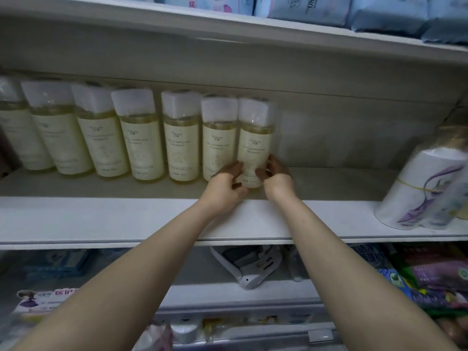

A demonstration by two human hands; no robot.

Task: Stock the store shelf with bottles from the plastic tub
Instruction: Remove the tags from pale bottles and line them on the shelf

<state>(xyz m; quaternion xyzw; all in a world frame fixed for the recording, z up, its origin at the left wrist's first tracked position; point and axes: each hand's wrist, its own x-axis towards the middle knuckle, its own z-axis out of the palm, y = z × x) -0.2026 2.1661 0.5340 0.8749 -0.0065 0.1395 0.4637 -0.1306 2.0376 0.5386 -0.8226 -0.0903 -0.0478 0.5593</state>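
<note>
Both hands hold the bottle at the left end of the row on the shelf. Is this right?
No. The left hand and right hand hold the bottle at the right end of the row on the shelf; the head view shows it.

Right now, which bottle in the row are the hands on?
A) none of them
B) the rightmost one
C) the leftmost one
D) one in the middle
B: the left hand and right hand grip the lower part of the rightmost bottle, with bare shelf just beyond it.
</note>
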